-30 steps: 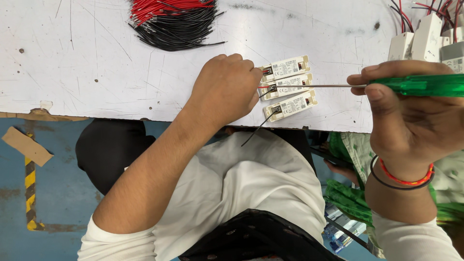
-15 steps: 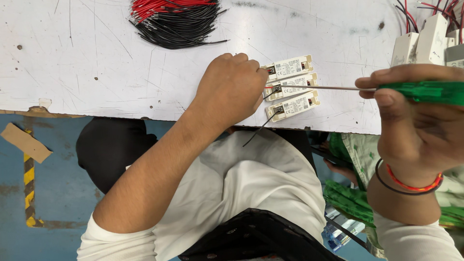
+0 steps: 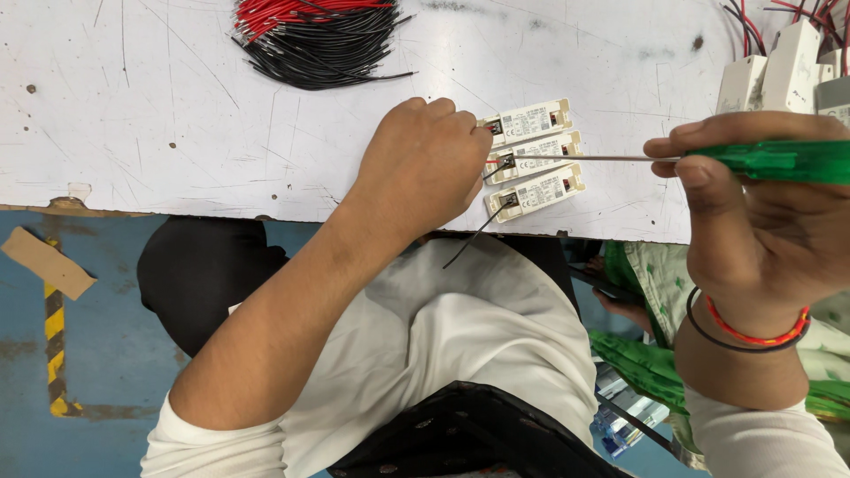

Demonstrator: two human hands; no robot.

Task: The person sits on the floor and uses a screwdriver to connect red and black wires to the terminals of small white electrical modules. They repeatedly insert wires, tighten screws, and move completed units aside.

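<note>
Gripping a green-handled screwdriver (image 3: pixel 761 161) in a closed right hand (image 3: pixel 753 239), the person aims its thin steel shaft at the terminal end of the middle one of three small white driver modules (image 3: pixel 534 158) lying side by side near the front edge of the scratched white surface (image 3: pixel 177 133); the left hand (image 3: pixel 425 168) is curled shut, its fingertips pinching at the terminal ends, though what they hold is hidden; a thin black wire (image 3: pixel 474 237) trails from the nearest module over the edge. The modules look light and rigid, likely to skid if pushed, so they want pinning down by the casing; the wire is limp and fine, best taken close to its stripped tip; the screwdriver is stiff, held at the handle. A bundle of red and black wires (image 3: pixel 310 35) lies well apart at the far side; more white modules with leads (image 3: pixel 779 71) are stacked at the right, near the screwdriver handle, crowding that side.
</note>
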